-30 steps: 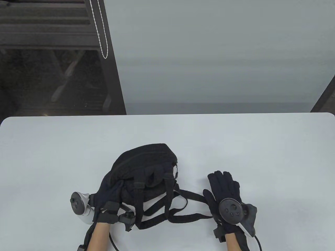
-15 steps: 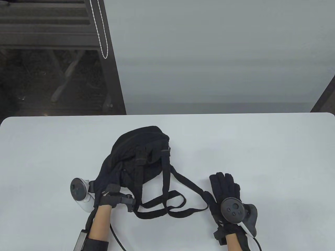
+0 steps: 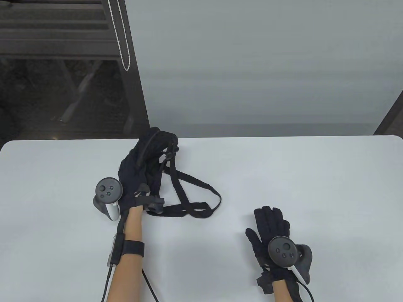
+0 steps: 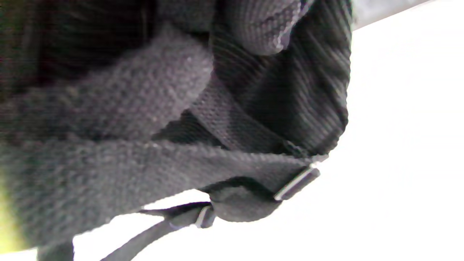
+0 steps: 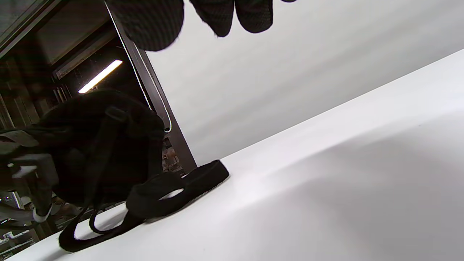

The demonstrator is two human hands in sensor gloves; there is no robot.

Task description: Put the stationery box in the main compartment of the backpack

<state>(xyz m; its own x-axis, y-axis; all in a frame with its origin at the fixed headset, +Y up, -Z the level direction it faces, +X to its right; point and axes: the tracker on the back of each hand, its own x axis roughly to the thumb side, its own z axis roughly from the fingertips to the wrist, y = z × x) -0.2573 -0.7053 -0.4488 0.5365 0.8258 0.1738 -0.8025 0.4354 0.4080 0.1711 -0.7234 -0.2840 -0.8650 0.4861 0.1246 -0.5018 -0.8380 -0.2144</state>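
Observation:
The black knitted backpack [image 3: 156,143] is held up near the table's far edge, with its straps [image 3: 195,201] trailing on the table toward me. My left hand [image 3: 133,176] grips the bag's near side. In the left wrist view the bag's fabric [image 4: 290,90] and a strap with a buckle [image 4: 297,183] fill the frame. My right hand [image 3: 271,221] lies flat on the table at the front right, fingers spread, holding nothing. From the right wrist view the backpack [image 5: 94,145] and a strap loop [image 5: 174,188] show to the left. No stationery box is in view.
The white table [image 3: 315,176] has a rounded far edge. Behind it at the left stands a dark post [image 3: 133,78] with a hanging bead chain [image 3: 121,37], and a grey wall fills the back.
My left hand has lifted the backpack and carried it away from me toward the far edge, dragging the straps along. My right hand has stayed in place, flat on the table.

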